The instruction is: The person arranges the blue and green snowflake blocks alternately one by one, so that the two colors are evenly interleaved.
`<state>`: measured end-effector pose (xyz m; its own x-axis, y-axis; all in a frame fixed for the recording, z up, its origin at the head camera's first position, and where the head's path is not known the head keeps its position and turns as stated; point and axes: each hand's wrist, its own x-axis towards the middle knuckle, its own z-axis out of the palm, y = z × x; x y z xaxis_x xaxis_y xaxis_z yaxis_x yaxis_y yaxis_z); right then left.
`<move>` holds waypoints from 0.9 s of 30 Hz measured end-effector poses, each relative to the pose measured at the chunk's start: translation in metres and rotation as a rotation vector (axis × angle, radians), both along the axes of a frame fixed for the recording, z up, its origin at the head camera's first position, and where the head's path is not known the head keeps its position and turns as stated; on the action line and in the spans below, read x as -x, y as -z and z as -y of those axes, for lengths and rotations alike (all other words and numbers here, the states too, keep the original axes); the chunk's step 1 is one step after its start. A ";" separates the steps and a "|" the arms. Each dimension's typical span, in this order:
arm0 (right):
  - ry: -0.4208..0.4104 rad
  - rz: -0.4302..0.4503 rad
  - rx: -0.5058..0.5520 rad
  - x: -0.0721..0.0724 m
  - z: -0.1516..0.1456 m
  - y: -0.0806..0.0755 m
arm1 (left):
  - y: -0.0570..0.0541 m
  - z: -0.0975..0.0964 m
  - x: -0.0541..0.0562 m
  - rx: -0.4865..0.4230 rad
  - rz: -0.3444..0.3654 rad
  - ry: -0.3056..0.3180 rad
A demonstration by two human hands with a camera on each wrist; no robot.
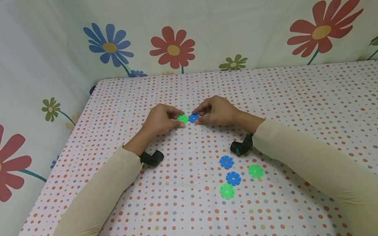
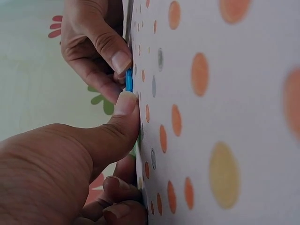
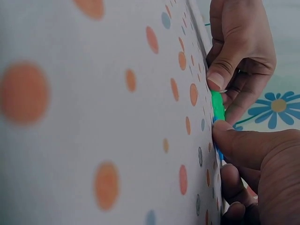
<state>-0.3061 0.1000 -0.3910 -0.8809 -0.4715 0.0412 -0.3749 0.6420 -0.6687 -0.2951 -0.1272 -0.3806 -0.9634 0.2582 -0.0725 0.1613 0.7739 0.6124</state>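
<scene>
In the head view my left hand (image 1: pixel 162 119) pinches a green notched disc (image 1: pixel 183 118) between thumb and fingers. Facing it, my right hand (image 1: pixel 220 111) pinches a blue notched disc (image 1: pixel 194 118) the same way. The two discs lie edge to edge, low over the table; whether their notches interlock I cannot tell. From the left wrist, the blue disc (image 2: pixel 129 80) shows edge-on, and the green one is mostly behind the left thumb. In the right wrist view the green disc (image 3: pixel 218 106) stands out between both thumbs, the blue one partly covered.
Nearer the body, right of centre, lie two blue discs (image 1: pixel 226 162) and two green discs (image 1: pixel 255 171) on the dotted tablecloth (image 1: pixel 176 227). A black wrist camera (image 1: pixel 152 158) sits at each wrist. Behind the table hangs a flowered curtain (image 1: pixel 250 13).
</scene>
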 end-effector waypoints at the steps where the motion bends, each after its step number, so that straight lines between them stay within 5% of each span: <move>1: 0.000 0.002 0.000 0.000 0.000 0.000 | 0.000 0.000 0.000 -0.001 -0.002 0.003; 27: 0.016 0.018 -0.013 0.001 0.002 -0.002 | 0.001 0.003 0.002 -0.035 0.001 0.031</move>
